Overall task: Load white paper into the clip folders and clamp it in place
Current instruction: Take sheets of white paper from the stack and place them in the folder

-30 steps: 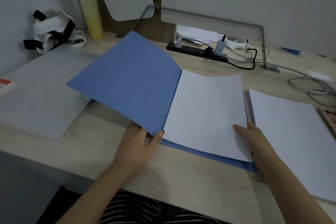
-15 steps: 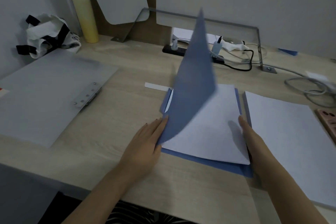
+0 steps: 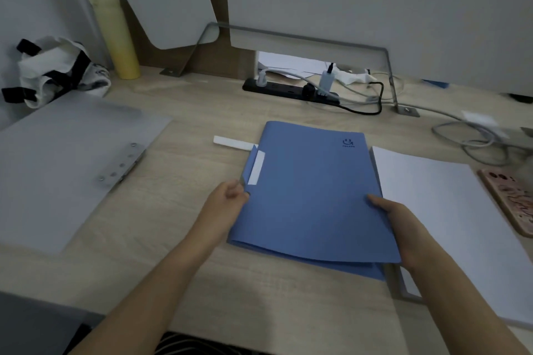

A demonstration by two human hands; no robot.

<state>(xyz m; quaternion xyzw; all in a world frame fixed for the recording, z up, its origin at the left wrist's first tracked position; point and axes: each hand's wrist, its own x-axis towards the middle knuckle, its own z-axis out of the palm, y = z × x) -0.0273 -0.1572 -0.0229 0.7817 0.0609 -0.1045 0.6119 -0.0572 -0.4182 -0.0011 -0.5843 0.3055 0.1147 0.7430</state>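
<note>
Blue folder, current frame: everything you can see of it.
The blue folder lies closed on the wooden desk, spine left. Matte cover, small dark smiley logo at the far right corner, white label strip by the spine. The cover's near edge bows up slightly. The left hand grips the spine edge; the right hand holds the right edge, thumb on top. A white paper stack lies beside it on the right.

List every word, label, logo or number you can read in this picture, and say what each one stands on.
No text here reads clearly.
Blue folder, far right corner: a dark smiley-face logo with one small word beneath it, too blurred to read.
White label by the folder's left edge: no writing shows.
White bag, far left: dark print, too blurred to read.
</note>
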